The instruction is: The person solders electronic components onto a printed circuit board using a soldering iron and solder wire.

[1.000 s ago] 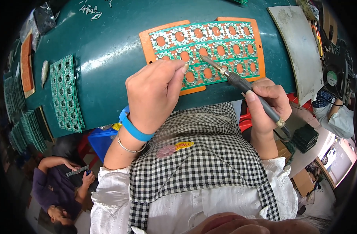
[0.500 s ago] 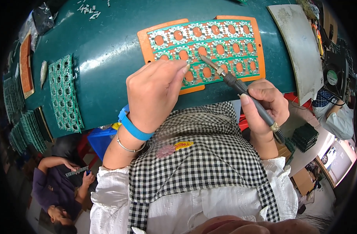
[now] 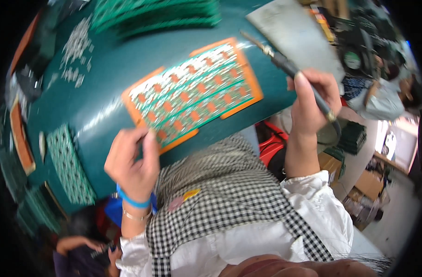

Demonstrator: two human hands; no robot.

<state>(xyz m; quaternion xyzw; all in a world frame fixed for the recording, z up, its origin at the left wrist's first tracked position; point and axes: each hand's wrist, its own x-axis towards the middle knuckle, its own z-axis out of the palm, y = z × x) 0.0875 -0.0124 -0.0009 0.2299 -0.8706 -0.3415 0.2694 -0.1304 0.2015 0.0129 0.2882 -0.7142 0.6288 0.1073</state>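
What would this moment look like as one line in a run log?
Left hand: by circuit-board panel, contact unclear | Right hand: holds soldering iron, tip off panel | Panel: on orange base, green tabletop beneath

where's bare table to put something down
Bare table shows beyond the left hand, between the lone board and orange jig, and between the jig and green stack. Crowded: far left corner, with white bits; right, where the iron hovers near the grey sheet.

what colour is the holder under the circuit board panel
The holder is orange, seen best in the head view.
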